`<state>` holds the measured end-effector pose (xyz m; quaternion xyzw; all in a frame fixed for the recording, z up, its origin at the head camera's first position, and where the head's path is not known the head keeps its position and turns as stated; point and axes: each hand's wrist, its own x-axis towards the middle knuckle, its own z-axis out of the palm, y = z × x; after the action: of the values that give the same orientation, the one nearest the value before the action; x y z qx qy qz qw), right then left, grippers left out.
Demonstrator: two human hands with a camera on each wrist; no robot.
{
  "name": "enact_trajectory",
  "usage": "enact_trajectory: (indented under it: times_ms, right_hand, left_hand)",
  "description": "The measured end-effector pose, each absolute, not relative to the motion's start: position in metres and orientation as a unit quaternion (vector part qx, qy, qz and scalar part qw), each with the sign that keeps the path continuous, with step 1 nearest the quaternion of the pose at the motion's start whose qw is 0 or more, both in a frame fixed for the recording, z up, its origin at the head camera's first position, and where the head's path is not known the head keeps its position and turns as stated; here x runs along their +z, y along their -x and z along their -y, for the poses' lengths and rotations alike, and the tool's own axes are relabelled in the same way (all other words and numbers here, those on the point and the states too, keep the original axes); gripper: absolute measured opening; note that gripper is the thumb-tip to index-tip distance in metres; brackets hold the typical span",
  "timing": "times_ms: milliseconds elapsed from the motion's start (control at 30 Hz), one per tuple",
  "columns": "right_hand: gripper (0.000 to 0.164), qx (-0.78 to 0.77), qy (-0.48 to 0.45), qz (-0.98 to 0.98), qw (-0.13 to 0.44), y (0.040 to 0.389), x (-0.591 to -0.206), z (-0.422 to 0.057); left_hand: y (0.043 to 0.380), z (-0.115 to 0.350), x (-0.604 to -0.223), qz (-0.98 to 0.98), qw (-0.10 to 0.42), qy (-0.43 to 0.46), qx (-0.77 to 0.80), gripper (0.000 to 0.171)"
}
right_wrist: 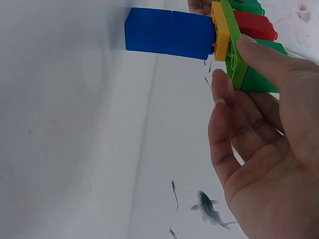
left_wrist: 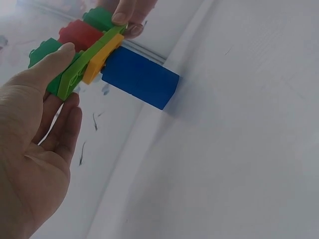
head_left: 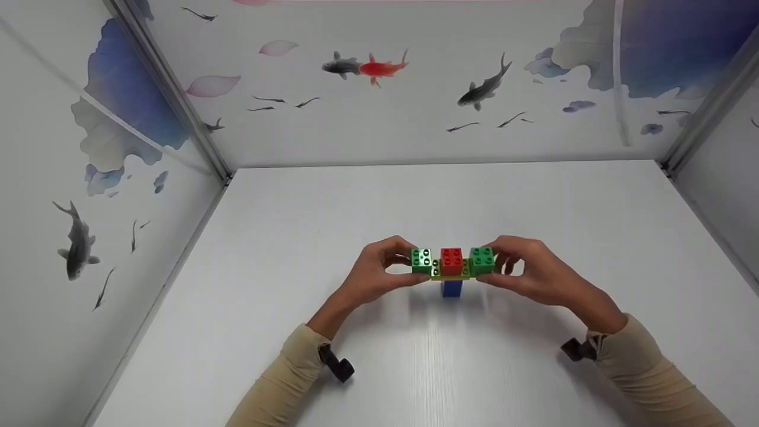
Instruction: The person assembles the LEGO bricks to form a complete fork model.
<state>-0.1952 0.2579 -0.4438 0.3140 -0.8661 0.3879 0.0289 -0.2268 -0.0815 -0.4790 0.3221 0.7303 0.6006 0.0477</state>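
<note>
A toy-brick T-shape stands upright on the white table. Its post is two stacked blue bricks (right_wrist: 169,32), topped by a yellow-orange plate (right_wrist: 220,32) and a long lime-green plate (left_wrist: 89,57). On that plate sit a left green brick (head_left: 421,261), a red brick (head_left: 451,261) in the middle and a right green brick (head_left: 481,260). My left hand (head_left: 373,270) pinches the left end between thumb and fingers. At the right end, my right hand (head_left: 539,276) does the same. Fingers partly cover both green bricks.
The white table (head_left: 332,207) extends around the bricks. White panels with painted fish rise behind it, at the left (head_left: 35,207) and at the right (head_left: 729,130). A dark wrist-worn device (head_left: 338,363) hangs at the left cuff, another (head_left: 578,350) at the right.
</note>
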Motion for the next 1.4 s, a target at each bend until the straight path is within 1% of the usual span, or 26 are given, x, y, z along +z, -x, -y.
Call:
enact_trajectory:
  times_ms: [100,333,567,967,1400]
  right_hand:
    - [0.040,0.389,-0.313,0.866,0.030,0.1955,-0.4439,-0.2577]
    - [0.039,0.382,-0.303,0.872,0.034,0.1949,-0.4452,-0.2566]
    - [0.044,0.389,-0.302,0.869,0.054,0.1948,-0.4450,-0.2596]
    - [0.036,0.374,-0.285,0.882,0.018,0.1982,-0.4429,-0.2611]
    - [0.036,0.373,-0.265,0.889,-0.012,0.1997,-0.4439,-0.2646]
  left_hand:
    - [0.2269,0.0814,-0.4795,-0.731,0.047,-0.323,0.600,0.036]
    - [0.2261,0.0797,-0.4772,-0.726,0.025,-0.320,0.608,0.037]
    - [0.2255,0.0754,-0.4757,-0.724,0.011,-0.324,0.609,0.039]
    - [0.2250,0.0742,-0.4816,-0.735,0.019,-0.310,0.603,0.038]
    - [0.2214,0.0716,-0.4813,-0.739,0.013,-0.309,0.599,0.036]
